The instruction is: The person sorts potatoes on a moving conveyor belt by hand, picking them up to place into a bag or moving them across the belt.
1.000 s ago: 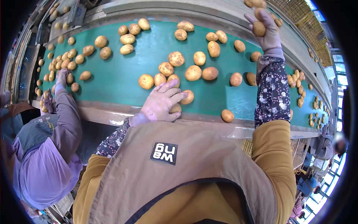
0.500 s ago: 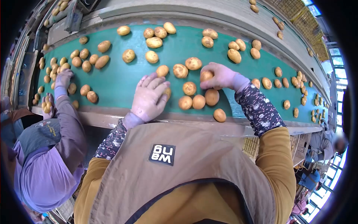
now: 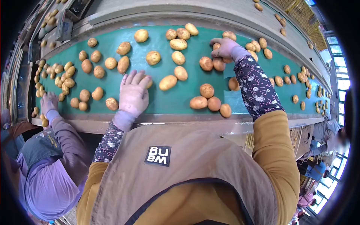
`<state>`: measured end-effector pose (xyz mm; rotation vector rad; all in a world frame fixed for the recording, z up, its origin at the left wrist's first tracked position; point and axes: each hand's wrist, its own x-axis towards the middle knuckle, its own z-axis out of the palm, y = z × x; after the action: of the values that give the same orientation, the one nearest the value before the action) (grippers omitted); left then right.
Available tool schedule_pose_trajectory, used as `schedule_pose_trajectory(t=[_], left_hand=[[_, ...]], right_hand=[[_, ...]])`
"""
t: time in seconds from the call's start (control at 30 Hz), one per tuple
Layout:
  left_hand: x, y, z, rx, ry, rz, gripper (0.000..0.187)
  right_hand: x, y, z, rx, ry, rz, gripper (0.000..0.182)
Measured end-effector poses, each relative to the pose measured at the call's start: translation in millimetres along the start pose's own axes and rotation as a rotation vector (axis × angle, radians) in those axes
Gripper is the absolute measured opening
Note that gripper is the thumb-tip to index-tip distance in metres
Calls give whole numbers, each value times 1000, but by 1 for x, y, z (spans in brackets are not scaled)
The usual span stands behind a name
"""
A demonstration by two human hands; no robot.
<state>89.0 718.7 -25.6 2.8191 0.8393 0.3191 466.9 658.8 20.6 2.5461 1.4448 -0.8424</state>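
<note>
My gloved left hand (image 3: 134, 92) lies palm down over the green conveyor belt (image 3: 202, 77), fingers stretched out. A potato (image 3: 148, 81) shows partly from behind its fingers. Farther across, my gloved right hand (image 3: 226, 48) curls its thumb and fingers around a potato (image 3: 216, 46). Another potato (image 3: 227, 60) is partly covered beneath that hand, and two brown potatoes (image 3: 206, 63) rest just left of it. Nearer the front edge, several potatoes (image 3: 206, 90) sit in a cluster. Two yellowish potatoes (image 3: 168, 82) lie between my hands.
At left, a co-worker's gloved hand (image 3: 49, 103) reaches onto the belt near a crowd of potatoes (image 3: 59, 69). A metal rail (image 3: 172, 119) runs along the near edge. Beyond the belt is a grey ledge (image 3: 157, 15); yellow crates (image 3: 313, 32) stand at upper right.
Most potatoes have shifted right with the belt. My left hand has moved left, and my right hand has moved toward the far side. The co-worker's hand has moved lower and left.
</note>
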Motion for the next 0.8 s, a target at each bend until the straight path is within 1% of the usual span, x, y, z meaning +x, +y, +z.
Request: schedule_pose_trajectory(t=[0.03, 0.07, 0.1, 0.13, 0.17, 0.2, 0.23, 0.3, 0.33, 0.37, 0.43, 0.47, 0.5, 0.57, 0.6, 0.63, 0.7, 0.77, 0.8], left_hand=[[9, 10, 1, -24, 35, 10, 44], [19, 22, 1, -49, 71, 19, 42], [27, 39, -1, -50, 64, 32, 42], [33, 57, -7, -99, 62, 67, 42], [36, 67, -13, -149, 60, 101, 42], [34, 66, -13, -175, 14, 134, 41], [32, 64, -11, -182, 0, 168, 41], [31, 73, -3, -199, -130, 217, 41], [32, 74, -2, -188, -187, 247, 41], [33, 72, -4, -191, -210, 292, 41], [27, 66, -11, -173, -281, 319, 42], [23, 63, -16, -157, -283, 316, 42], [25, 60, -18, -160, -302, 364, 42], [32, 53, -22, -170, -281, 338, 42], [33, 43, -21, -174, -254, 362, 41], [29, 37, -24, -171, -271, 392, 41], [45, 35, -24, -202, -244, 406, 39], [55, 36, -29, -199, -251, 441, 38], [58, 34, -32, -180, -264, 455, 38]], right_hand=[[4, 23, 4, 9, 1, 11, 63], [11, 51, 11, 385, -28, -168, 62], [4, 64, 5, 760, -50, -349, 61], [-9, 78, -2, 772, -40, -334, 61], [-27, 83, -2, 1194, -124, -390, 61], [-43, 74, 1, 1612, -200, -440, 60], [-53, 70, 11, 1631, -167, -423, 60], [-71, 70, 30, 2161, -343, -717, 59], [-86, 68, 33, 2262, -296, -681, 59], [-100, 69, 37, 2290, -238, -673, 59], [-138, 70, 49, 2361, -175, -730, 58], [-159, 73, 57, 2333, -103, -802, 58], [-180, 80, 63, 2352, -40, -793, 58], [-217, 95, 78, 2405, 141, -824, 59], [-242, 98, 94, 2338, 240, -901, 63], [-271, 98, 110, 2271, 398, -849, 65], [-315, 111, 145, 2247, 601, -792, 63], [-352, 108, 182, 2237, 666, -312, 57], [-362, 97, 201, 2206, 656, -20, 55]])
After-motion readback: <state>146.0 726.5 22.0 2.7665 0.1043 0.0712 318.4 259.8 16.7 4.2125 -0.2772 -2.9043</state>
